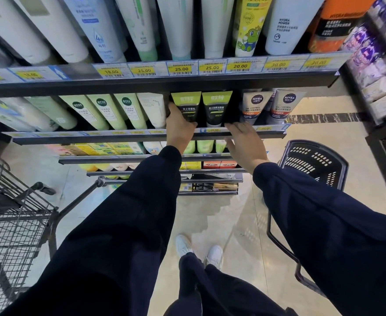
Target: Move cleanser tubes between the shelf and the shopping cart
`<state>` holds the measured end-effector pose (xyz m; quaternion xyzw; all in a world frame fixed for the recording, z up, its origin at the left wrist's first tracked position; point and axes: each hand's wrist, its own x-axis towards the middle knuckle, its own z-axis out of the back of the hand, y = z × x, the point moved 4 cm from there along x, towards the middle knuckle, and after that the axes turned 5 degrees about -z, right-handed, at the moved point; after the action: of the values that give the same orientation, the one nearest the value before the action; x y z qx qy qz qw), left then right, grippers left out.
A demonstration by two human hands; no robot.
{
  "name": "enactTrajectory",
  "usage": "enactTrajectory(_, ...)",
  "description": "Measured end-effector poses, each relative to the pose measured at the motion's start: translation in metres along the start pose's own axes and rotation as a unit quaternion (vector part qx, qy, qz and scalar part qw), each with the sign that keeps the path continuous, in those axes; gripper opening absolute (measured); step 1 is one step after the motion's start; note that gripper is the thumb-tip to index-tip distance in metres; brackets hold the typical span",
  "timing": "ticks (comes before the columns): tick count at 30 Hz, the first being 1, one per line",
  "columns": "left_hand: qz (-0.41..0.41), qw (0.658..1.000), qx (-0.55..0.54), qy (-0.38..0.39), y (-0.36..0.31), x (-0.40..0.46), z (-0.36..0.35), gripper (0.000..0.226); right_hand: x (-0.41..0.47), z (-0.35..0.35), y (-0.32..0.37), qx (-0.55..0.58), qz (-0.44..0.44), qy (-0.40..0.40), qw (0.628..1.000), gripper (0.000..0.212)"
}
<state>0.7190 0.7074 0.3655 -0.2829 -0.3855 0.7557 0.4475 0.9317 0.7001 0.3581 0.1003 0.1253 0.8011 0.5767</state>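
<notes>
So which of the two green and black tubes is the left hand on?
The left-most one: the left hand grips its side; its twin stands untouched.

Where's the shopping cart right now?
Head view, far left: the shopping cart stands on the floor beside the shelf, below and left of the left hand.

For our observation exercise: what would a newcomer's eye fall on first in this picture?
Two dark-sleeved arms reach to the second shelf, where the left hand grips a green-and-black tube and the right hand rests open at the shelf edge. Yellow price tags line the shelf above; a wire cart stands at left.
</notes>
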Motion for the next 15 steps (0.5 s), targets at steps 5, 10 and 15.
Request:
enactTrajectory(5, 0.005, 1.0, 0.016, -0.002, -0.003, -0.003, 0.005, 0.06, -0.001, 0.004, 0.004, 0.004, -0.006, 0.018, 1.0, 0.046)
enactTrajectory(10, -0.008, 1.0, 0.021, -0.017, -0.006, -0.013, 0.015, 0.057, -0.002, 0.015, 0.005, 0.025, -0.018, 0.049, 0.998, 0.05)
enactTrajectory(15, -0.034, 0.999, 0.034, -0.023, -0.004, -0.041, 0.026, 0.045, -0.017, 0.025, 0.002, 0.084, -0.045, 0.023, 0.995, 0.047)
